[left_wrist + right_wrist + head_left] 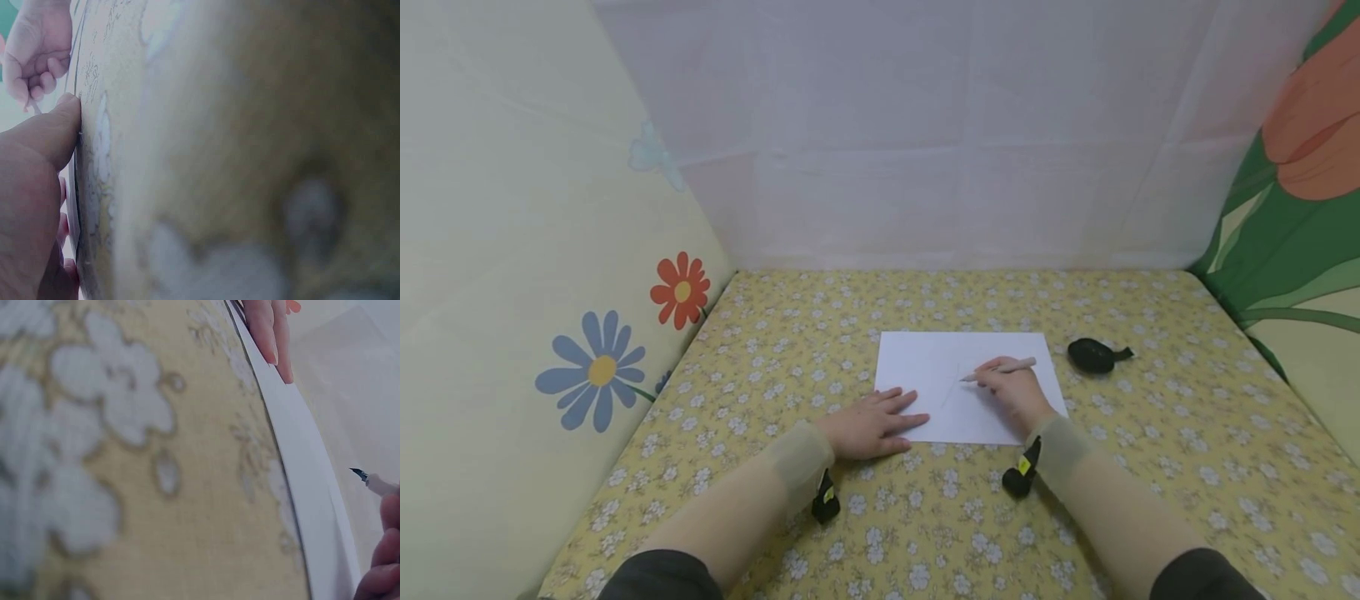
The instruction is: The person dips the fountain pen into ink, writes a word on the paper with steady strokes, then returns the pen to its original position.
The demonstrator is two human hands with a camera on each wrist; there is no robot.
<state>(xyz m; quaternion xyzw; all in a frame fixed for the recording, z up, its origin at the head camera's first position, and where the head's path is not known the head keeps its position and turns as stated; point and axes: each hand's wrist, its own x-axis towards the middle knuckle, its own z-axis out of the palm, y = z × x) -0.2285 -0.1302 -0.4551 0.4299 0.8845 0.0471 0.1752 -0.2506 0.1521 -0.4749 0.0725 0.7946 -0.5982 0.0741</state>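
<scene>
A white sheet of paper (pixel 917 358) lies on the flowered cloth, with a few faint thin lines on it. My right hand (pixel 1017 393) pinches a pale fountain pen (pixel 1018 365) over the sheet's right half. In the right wrist view the pen's dark pointed nib (pixel 359 474) shows a gap from the paper (pixel 300 450). Flat with spread fingers, my left hand (pixel 868 425) rests at the sheet's lower left corner. Its thumb (pixel 62 125) shows near the paper's edge in the left wrist view.
A small black rounded object with a short tail (pixel 1092 356) lies right of the paper. Yellow flowered cloth (pixel 775 333) covers the table. A white sheet (pixel 925 150) hangs behind, and printed flower panels (pixel 601 371) stand at both sides.
</scene>
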